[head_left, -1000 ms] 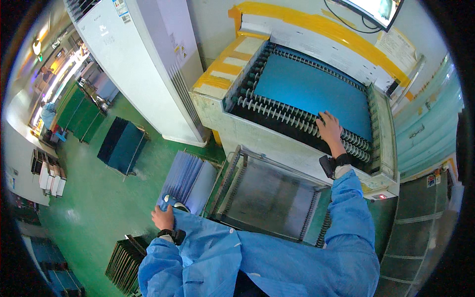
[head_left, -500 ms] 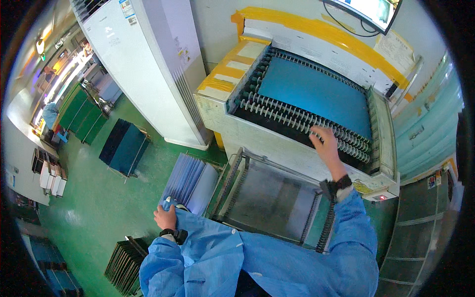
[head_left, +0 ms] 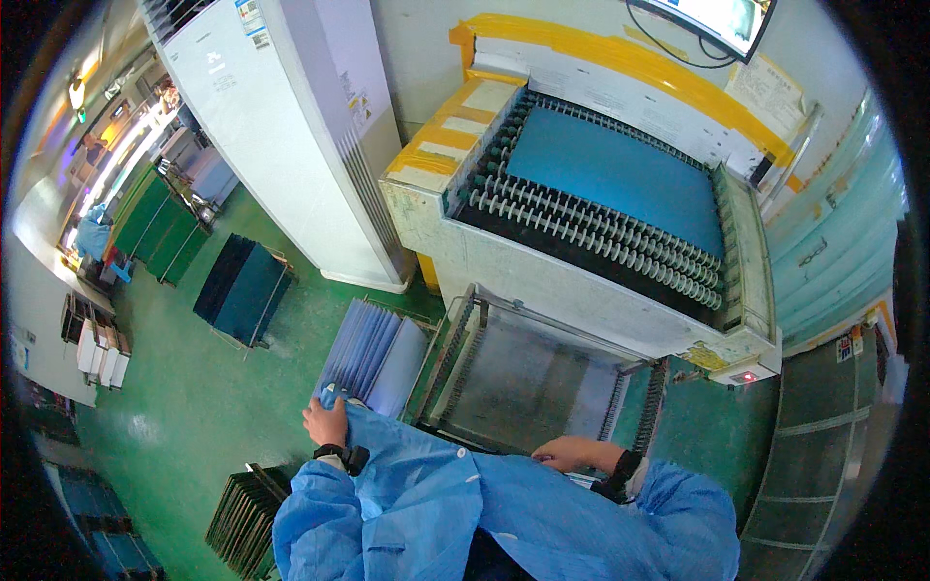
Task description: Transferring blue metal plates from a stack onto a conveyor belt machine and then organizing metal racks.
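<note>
A flat blue panel (head_left: pixel 620 174) lies on the rows of disc rollers (head_left: pixel 591 230) of a pale machine in front of me. My right hand (head_left: pixel 576 452) is low before my blue coat (head_left: pixel 417 484), by the near edge of a metal rack frame (head_left: pixel 513 382). Its fingers are drawn together; whatever they hold is hidden. At the left edge of the coat is my left hand (head_left: pixel 326 423), fingers curled by a bit of blue and white that I cannot identify. Just beyond it stands a rack of upright bluish sheets (head_left: pixel 373 353).
A tall white cabinet unit (head_left: pixel 281 136) stands left of the machine (head_left: pixel 581 286). Dark panels fill a rack (head_left: pixel 242 290) on the green floor, and another slotted rack (head_left: pixel 247 518) is at lower left. A grey framed panel (head_left: pixel 823 445) is at right. Someone in blue (head_left: pixel 94 230) is far left.
My right hand has come down from the rollers to the front of my coat. The blue panel lies slightly farther back on the rollers. My left hand has stayed in place.
</note>
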A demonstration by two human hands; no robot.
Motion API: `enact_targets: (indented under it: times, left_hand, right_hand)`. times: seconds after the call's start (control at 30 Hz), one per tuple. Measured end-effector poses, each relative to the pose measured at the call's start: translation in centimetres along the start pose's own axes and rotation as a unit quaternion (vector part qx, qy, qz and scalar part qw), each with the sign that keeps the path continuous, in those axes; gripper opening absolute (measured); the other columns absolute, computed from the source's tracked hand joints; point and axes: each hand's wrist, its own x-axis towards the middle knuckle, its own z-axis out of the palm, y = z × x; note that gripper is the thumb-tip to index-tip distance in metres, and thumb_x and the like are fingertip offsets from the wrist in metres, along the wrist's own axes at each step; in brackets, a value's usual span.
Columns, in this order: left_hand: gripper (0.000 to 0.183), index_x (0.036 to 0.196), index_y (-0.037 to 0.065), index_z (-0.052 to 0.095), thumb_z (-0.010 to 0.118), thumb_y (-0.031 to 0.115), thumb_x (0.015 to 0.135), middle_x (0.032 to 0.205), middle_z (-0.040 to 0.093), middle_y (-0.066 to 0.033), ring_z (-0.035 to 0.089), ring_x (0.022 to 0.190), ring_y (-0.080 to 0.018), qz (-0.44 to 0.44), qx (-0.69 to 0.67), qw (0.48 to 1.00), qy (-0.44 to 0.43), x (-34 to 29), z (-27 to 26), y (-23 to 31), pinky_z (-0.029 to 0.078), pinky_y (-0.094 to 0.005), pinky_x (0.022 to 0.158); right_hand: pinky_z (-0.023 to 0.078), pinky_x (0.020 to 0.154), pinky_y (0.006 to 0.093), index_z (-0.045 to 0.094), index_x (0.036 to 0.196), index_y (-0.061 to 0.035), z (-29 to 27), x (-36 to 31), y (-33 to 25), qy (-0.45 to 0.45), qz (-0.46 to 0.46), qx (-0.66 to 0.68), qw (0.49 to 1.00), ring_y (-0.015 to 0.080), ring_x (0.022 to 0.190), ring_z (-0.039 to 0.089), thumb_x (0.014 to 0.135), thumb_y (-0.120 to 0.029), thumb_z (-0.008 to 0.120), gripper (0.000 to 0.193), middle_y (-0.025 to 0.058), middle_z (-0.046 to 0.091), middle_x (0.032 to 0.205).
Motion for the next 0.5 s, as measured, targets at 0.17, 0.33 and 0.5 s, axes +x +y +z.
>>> enact_targets:
  times: [0.17,0.33,0.5]
  left_hand:
    - [0.069,0.13,0.006,0.057,0.07,0.051,0.079,0.125,0.055,-0.0229,0.054,0.114,-0.045,0.001,-0.012,1.0,-0.004,0.2,0.2,-0.8,0.047,-0.0522,0.095]
    - [0.069,0.129,0.007,0.058,0.071,0.053,0.078,0.124,0.056,-0.0237,0.055,0.113,-0.0456,0.009,-0.018,1.0,-0.001,0.3,0.3,-0.8,0.048,-0.0526,0.094]
    - [0.07,0.127,0.008,0.059,0.07,0.058,0.079,0.122,0.057,-0.0253,0.056,0.111,-0.0473,0.015,-0.021,1.0,0.01,0.2,0.5,-1.2,0.047,-0.0535,0.094]
  right_hand:
    - [0.051,0.092,0.042,0.06,0.131,-0.0081,-0.2,-0.5,-1.6,0.026,0.007,0.018,0.999,0.0322,0.108,0.065,0.095,-0.037,0.058,0.046,0.0151,0.068,0.12]
    - [0.051,0.092,0.0415,0.063,0.127,-0.0087,1.4,0.5,0.5,0.056,0.045,0.107,0.992,0.0313,0.108,0.065,0.096,-0.042,0.057,0.047,0.0158,0.068,0.119]
    - [0.051,0.092,0.0402,0.065,0.124,-0.0079,3.0,1.2,1.5,0.081,0.041,0.137,0.986,0.0312,0.107,0.066,0.096,-0.045,0.057,0.047,0.0157,0.069,0.117]
